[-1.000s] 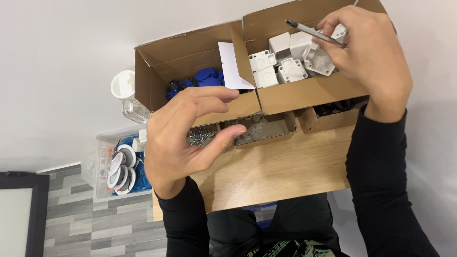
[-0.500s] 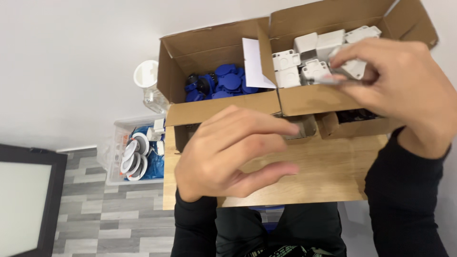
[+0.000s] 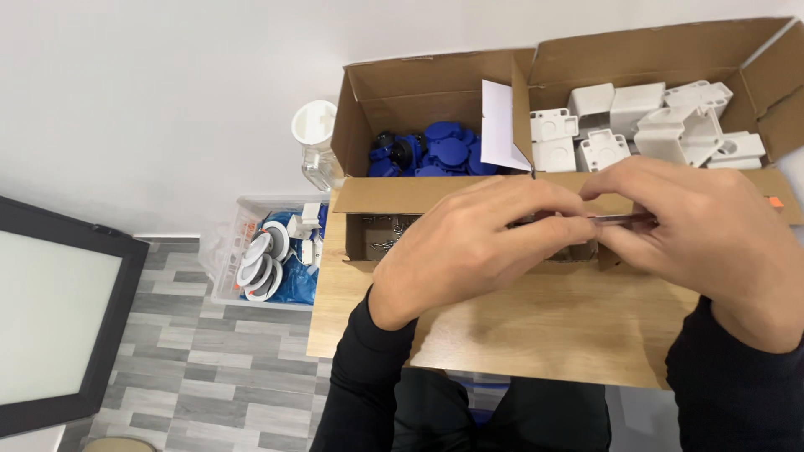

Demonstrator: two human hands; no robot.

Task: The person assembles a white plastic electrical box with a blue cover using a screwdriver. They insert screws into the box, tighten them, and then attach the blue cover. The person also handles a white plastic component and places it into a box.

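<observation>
Hands meet over the middle of the wooden table [image 3: 536, 335], just in front of a row of open cardboard boxes. The left hand [image 3: 469, 243] is curled narrow, its fingertips pinched toward the end of a thin dark rod-like tool [image 3: 620, 219], perhaps a small screwdriver or pen, though it is too slim and too covered to tell which. The right hand [image 3: 703, 234] is closed around the other part of that tool, thumb and forefinger gripping it, so the tool lies roughly level between the two hands, above the near edge of the low box.

Behind the hands, the far left box [image 3: 402, 92] holds a heap of blue round plastic parts [image 3: 435, 155], and the far right box [image 3: 670, 50] holds white plastic housings [image 3: 653, 125]. A white card [image 3: 501, 125] leans between the two. The low box [image 3: 368, 238] nearest the hands contains small metal screws [image 3: 387, 234].

As for progress, nothing assembled lies on the table, and no blue or white part has been taken out and set down where it can be seen. I judge the work to be at an early point: the tool is in hand, being adjusted or fitted at its tip, and the parts in the boxes look untouched.

Left of the table, on the grey floor, a clear plastic bin [image 3: 251, 251] holds round white fittings [image 3: 260, 259], and a clear jar with a white lid [image 3: 316, 142] stands by the wall.
</observation>
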